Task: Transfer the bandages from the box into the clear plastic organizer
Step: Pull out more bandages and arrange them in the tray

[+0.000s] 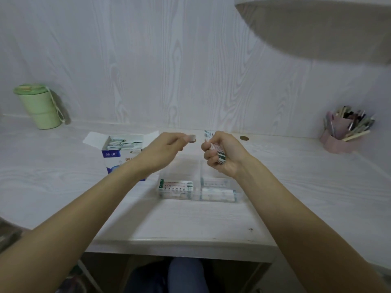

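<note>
An open blue-and-white bandage box stands on the desk at centre left, with several wrapped bandages inside. A clear plastic organizer sits in front of me; its near compartments hold a medicine pack and white items. My right hand hovers above the organizer and grips a bundle of bandages, some sticking out at the top. My left hand is raised beside it, level with the box, its fingers curled; a small blurred thing shows at its fingertips.
A green lidded cup stands at the far left by the wall. A pink pen holder full of pens is at the far right. A small round brown spot lies behind my right hand. A lamp shade hangs overhead.
</note>
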Motion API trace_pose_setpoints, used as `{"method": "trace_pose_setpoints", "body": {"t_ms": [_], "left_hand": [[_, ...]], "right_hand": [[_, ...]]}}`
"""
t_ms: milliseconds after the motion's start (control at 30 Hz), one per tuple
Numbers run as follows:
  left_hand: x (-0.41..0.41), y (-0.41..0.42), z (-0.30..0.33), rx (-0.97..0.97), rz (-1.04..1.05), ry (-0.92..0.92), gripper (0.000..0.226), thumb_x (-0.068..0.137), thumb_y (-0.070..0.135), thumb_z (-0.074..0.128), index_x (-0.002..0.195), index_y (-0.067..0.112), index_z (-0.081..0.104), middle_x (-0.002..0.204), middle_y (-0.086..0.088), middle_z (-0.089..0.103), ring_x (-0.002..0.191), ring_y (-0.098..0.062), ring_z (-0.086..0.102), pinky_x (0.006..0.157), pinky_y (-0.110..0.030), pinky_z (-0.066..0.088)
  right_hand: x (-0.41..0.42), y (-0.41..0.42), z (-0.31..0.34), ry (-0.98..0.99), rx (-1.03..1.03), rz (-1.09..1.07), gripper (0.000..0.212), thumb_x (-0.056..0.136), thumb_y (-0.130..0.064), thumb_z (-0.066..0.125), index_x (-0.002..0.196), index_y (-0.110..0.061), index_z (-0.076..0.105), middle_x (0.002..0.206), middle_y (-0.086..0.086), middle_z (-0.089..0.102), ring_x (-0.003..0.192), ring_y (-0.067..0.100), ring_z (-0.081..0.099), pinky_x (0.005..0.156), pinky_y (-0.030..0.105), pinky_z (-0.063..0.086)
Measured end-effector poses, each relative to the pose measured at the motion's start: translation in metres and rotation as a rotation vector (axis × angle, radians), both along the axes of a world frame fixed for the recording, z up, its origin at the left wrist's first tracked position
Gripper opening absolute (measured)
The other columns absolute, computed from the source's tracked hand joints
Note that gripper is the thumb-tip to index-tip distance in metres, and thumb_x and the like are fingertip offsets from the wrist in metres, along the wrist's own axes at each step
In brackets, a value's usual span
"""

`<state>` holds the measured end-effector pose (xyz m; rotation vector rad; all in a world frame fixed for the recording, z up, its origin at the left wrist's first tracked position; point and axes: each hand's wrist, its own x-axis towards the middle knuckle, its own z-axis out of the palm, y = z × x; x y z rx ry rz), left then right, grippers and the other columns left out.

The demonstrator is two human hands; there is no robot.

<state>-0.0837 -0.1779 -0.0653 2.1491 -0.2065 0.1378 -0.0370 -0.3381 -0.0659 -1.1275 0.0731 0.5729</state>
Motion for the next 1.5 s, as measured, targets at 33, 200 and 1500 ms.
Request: {"method": "trace_pose_setpoints", "body": {"t_ms": [33,200,1500], "left_hand": [[-0.001,-0.003,-0.001,0.041,-0.014,0.002,0.023,0.1,0.033,0.038,0.104,0.027,0.059,0.088,0.008,0.053,0.081,-0.006,0.048,0.071,-0.02,0.035],[-0.009,-0.013,-0.006,0.03,-0.035,0.009,0.019,0.101,0.016,0.033,0.107,0.017,0.051,0.096,-0.004,0.039,0.09,-0.01,0.04,0.069,-0.004,0.03],[-0.014,0.03,-0.044,0.684,0.099,-0.009,0.024,0.081,0.027,0.073,0.103,0.019,0.071,0.091,0.002,0.051,0.08,-0.013,0.048,0.071,-0.025,0.036]], "right_hand": [[-0.002,-0.001,0.001,-0.021,-0.037,0.029,0.01,0.09,-0.013,0.042,0.081,-0.011,0.042,0.054,-0.002,0.045,0.032,0.005,0.032,0.028,0.014,0.025],[-0.012,-0.004,0.0,-0.167,-0.301,0.108,0.024,0.086,-0.029,0.068,0.093,-0.009,0.058,0.05,-0.008,0.037,0.034,0.002,0.026,0.03,0.013,0.021],[-0.03,0.02,-0.049,-0.762,-1.308,0.137,0.021,0.075,-0.017,0.069,0.065,-0.019,0.051,0.071,0.001,0.057,0.066,0.023,0.051,0.05,0.026,0.032]]}}
